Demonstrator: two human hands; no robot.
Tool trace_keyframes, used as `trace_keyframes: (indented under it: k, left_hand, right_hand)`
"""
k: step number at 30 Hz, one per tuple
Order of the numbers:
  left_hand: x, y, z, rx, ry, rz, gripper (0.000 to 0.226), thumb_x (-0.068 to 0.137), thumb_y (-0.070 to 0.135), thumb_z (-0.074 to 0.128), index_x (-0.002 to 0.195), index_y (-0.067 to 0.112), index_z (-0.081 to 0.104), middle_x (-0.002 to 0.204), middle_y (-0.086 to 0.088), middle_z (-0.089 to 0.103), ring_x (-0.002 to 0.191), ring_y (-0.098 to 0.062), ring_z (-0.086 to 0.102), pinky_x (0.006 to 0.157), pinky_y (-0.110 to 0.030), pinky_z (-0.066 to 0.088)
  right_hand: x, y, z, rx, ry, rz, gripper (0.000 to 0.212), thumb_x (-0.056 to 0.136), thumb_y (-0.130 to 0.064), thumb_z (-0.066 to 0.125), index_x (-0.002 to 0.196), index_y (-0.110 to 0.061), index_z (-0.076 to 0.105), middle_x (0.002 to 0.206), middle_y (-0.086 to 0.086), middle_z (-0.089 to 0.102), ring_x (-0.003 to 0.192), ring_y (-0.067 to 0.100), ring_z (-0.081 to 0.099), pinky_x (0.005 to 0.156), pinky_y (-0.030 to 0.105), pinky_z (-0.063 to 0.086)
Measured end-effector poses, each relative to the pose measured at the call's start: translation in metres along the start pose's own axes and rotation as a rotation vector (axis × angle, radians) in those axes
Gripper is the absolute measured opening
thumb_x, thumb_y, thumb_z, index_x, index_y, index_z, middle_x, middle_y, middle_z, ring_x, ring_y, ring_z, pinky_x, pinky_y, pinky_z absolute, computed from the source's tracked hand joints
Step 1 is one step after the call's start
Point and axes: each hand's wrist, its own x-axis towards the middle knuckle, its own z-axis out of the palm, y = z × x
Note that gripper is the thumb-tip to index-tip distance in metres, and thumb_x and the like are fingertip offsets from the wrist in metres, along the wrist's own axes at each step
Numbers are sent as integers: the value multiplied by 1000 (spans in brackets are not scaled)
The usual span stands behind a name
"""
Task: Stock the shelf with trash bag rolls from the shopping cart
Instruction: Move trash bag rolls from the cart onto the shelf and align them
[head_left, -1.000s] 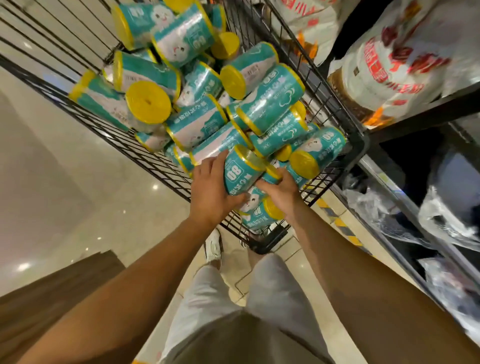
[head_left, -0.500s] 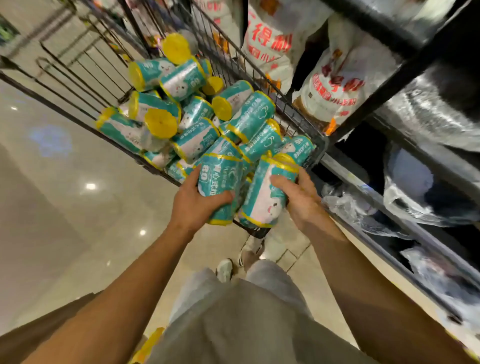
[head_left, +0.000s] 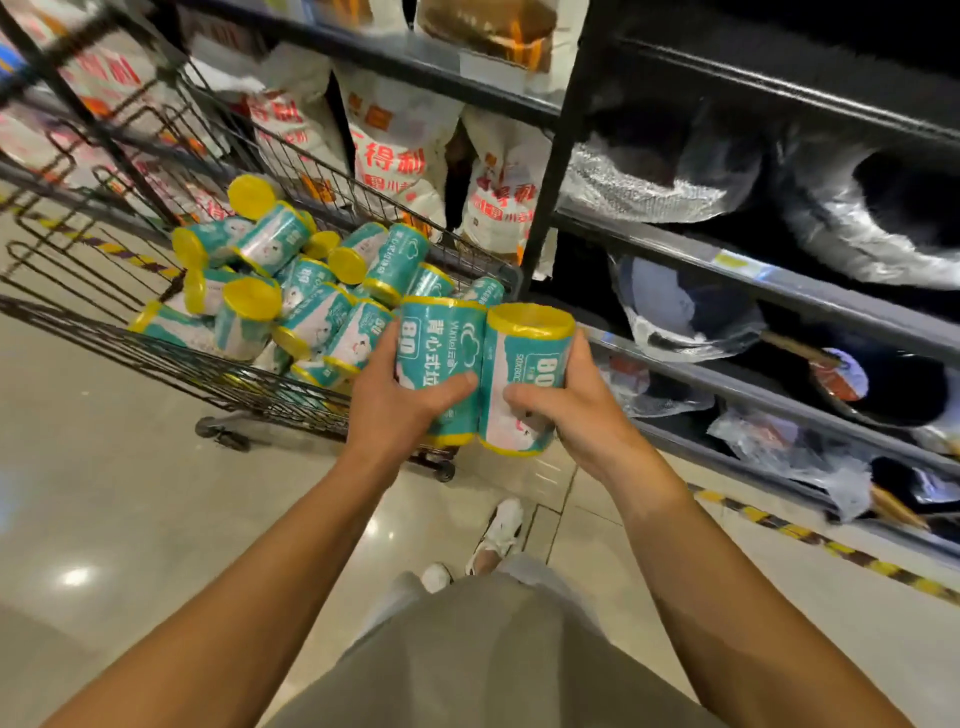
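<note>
Two trash bag rolls, one per hand, held upright beside the shopping cart (head_left: 291, 384).

Left hand (head_left: 400, 410) has its grip wrapped round the left roll (head_left: 439, 358), thumb across the label; right hand (head_left: 576, 410) has its grip closed on the right roll (head_left: 524, 374), yellow end up. The rolls touch side by side, above the floor (head_left: 130, 493), near the shelf (head_left: 779, 291). Piled rolls (head_left: 311, 306) in the cart overlap; their count cannot be told. Shelf goods are blurred, wrapped in clear plastic.
</note>
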Motion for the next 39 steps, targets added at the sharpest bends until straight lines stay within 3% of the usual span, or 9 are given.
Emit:
trace_keyframes:
  k: [4,10,13,18,22,25,28,34,39]
  left_hand:
    - [-18,19,36,-3,-144,61,66,71,22,84,129,27,53,107,7,72,96,-11,71,80,-36,60]
    - [-53,43,111,-25,-479,102,68,87,1,66,140,36,44,121,12,69,108,-10,67,82,-26,57]
    - [-76,50,155,-2,-628,136,79,82,-4,74,145,31,41,127,8,67,112,-11,67,85,-29,58]
    - [-135,52,254,-9,-671,136,79,59,16,85,130,26,53,118,0,71,104,-21,70,81,-35,59]
    - [-182,52,332,-13,-742,165,81,60,17,85,134,24,51,118,0,71,105,-21,70,82,-37,59]
    - [-212,53,388,-5,-775,174,68,70,5,83,127,27,55,112,6,73,101,-18,72,78,-33,60]
    - [-232,65,436,23,-800,176,68,76,1,79,129,34,52,110,12,72,97,-11,71,74,-30,60]
    - [-241,97,531,21,-854,223,77,74,4,82,137,31,47,114,10,70,98,-9,71,78,-36,61]
    - [-219,121,611,-14,-905,251,67,67,19,83,126,31,54,112,6,72,100,-18,71,84,-48,59]
  right_hand:
    - [-40,-4,-39,-36,110,-81,69,77,1,79,133,-25,48,111,-3,73,100,16,72,82,38,60]
    - [-104,1,-114,124,369,-163,48,90,-7,71,129,-28,54,106,-8,75,96,13,73,76,29,58]
    - [-142,9,-161,172,445,-159,42,92,-10,68,123,-34,53,102,-12,75,97,11,72,81,33,58]
    - [-217,24,-240,160,572,-159,51,82,-4,78,119,-24,49,102,-6,72,85,4,71,68,23,58]
    - [-271,39,-305,170,733,-189,45,83,-5,77,118,-23,54,103,-4,72,89,11,72,71,25,59]
    - [-306,42,-354,216,838,-225,35,85,-7,75,109,-28,59,97,-6,74,91,17,73,74,33,61]
    - [-338,40,-398,201,900,-237,42,78,-17,80,111,-30,58,97,-7,74,91,15,73,73,34,62]
    - [-363,31,-482,196,1034,-265,40,83,-5,75,108,-29,56,93,-8,72,83,9,72,68,28,57]
    - [-357,9,-555,95,1078,-311,44,81,-9,79,116,-22,55,101,-1,70,86,10,71,71,30,61]
